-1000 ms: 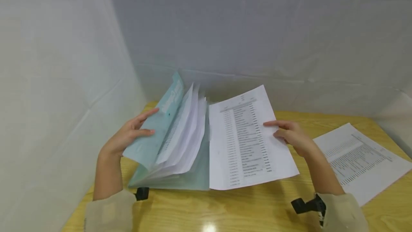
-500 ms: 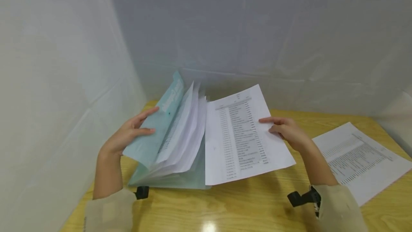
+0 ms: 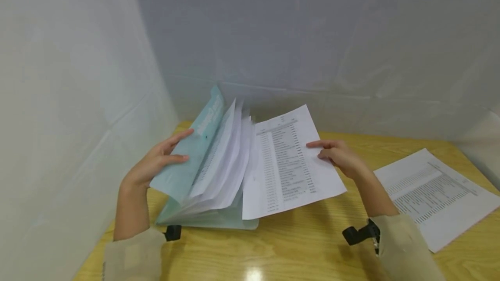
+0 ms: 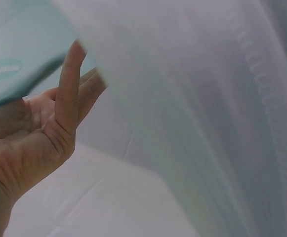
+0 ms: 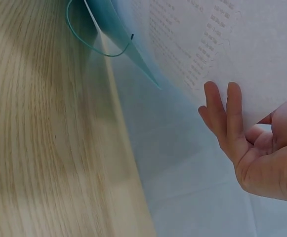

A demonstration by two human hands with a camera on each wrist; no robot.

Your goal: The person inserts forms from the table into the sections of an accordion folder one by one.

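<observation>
The glossy pale wooden table (image 3: 312, 250) is cut off at the frame's bottom. On it, at the left, lies a translucent teal plastic expanding folder (image 3: 203, 146), its inner pockets fanned and blurred. The left hand (image 3: 156, 164) holds its front flap up, fingers nearly straight. The right hand (image 3: 341, 157) pinches a white printed sheet (image 3: 287, 164) at the folder's mouth; the print is unreadable.

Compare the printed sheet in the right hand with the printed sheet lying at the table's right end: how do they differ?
The held sheet is lifted and tilted; the loose sheet lies flat on the table. The right hand pinches the held sheet's edge; nothing touches the loose sheet. The held sheet's left edge meets the teal folder that the left hand props open; the loose sheet lies apart. Both are white, with printed columns.
</observation>
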